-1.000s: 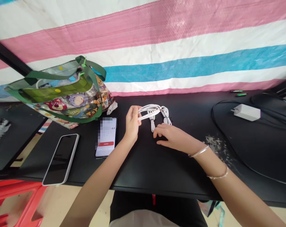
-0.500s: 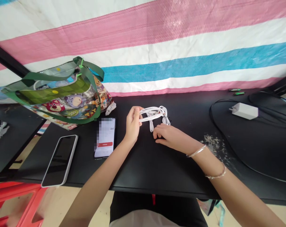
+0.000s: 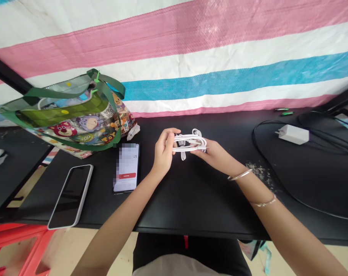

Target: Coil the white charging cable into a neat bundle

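Observation:
A coiled white cable [image 3: 188, 148] is held level above the black table, stretched between both hands. My left hand [image 3: 164, 149] grips its left end, thumb on top. At the coil's right end, my right hand [image 3: 212, 152] closes around the loops, its fingers partly hidden by the cable. More bundled white cable [image 3: 183, 155] shows behind and below the held coil; whether it is a separate piece I cannot tell.
Left stand a green-handled cartoon bag [image 3: 76, 119], a lit phone [image 3: 127, 168] and a dark-screened phone [image 3: 71, 196]. On the right lie a white power adapter [image 3: 294, 134], black cables [image 3: 273, 168] and crumbs [image 3: 261, 173]. A striped sheet [image 3: 191, 57] hangs behind.
My right hand has moved up and right from below the cable and closed on the coil's right end. The coil now lies more level between both hands.

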`<control>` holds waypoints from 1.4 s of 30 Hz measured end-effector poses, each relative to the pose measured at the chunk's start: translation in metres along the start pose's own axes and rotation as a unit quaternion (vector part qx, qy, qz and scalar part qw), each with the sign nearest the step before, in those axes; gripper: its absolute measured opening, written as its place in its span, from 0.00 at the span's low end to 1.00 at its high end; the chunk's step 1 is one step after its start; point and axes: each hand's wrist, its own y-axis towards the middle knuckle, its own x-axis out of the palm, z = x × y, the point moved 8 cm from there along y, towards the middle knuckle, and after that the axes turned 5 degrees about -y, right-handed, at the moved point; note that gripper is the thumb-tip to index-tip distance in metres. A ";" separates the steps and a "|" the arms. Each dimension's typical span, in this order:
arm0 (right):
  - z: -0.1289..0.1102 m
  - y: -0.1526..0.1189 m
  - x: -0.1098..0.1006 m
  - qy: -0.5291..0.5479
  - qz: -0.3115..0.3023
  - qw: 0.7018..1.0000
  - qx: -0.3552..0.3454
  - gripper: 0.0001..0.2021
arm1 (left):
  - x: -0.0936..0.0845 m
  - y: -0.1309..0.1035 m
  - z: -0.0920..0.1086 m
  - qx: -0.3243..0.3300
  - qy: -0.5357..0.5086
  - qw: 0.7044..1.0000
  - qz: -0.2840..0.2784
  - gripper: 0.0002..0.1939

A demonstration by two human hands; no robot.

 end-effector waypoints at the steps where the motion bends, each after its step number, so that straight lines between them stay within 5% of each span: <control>1: 0.003 0.001 -0.005 0.042 0.025 0.999 0.011 0.04 | 0.001 -0.001 0.001 0.003 -0.001 1.000 -0.004 0.21; 7: 0.015 0.002 -0.001 0.306 0.082 0.941 0.120 0.19 | 0.004 -0.004 0.001 0.001 0.014 1.000 -0.003 0.24; 13: 0.005 -0.002 0.017 0.428 0.066 0.886 0.164 0.23 | 0.010 -0.007 -0.004 -0.018 -0.003 1.000 -0.020 0.25; 29: 0.016 -0.003 0.016 0.445 0.105 0.874 0.165 0.25 | 0.012 -0.009 -0.013 -0.053 -0.039 0.998 -0.020 0.24; 42: 0.008 -0.006 0.032 0.512 0.034 0.840 0.176 0.15 | 0.014 -0.008 -0.017 -0.059 -0.058 0.996 -0.025 0.24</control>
